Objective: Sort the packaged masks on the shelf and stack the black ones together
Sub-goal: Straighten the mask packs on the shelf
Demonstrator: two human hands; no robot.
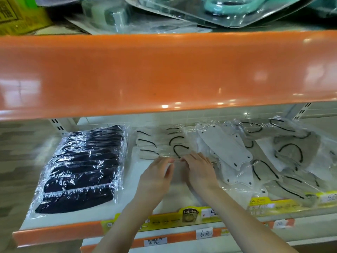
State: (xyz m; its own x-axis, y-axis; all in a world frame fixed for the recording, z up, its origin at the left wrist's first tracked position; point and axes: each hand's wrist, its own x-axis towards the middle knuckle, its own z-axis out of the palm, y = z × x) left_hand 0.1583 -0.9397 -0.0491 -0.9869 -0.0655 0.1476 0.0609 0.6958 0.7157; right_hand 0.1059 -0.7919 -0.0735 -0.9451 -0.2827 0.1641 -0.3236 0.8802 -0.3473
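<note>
A fanned stack of black masks point(82, 167) in clear wrappers lies at the left of the white shelf point(180, 199). In the middle, a row of beige packaged masks with black ear loops point(162, 145) lies flat. My left hand point(156, 177) and my right hand point(197, 169) meet at the near edge of that beige row, fingertips touching its clear wrapper. Whether either hand pinches the wrapper is unclear. To the right lies a loose heap of white and beige packaged masks point(255, 156).
A wide orange shelf edge point(164, 70) hangs just above the hands. Blister-packed goods point(218, 10) sit on the upper shelf. Yellow price tags point(197, 214) and handwritten labels line the orange front rail point(54, 232).
</note>
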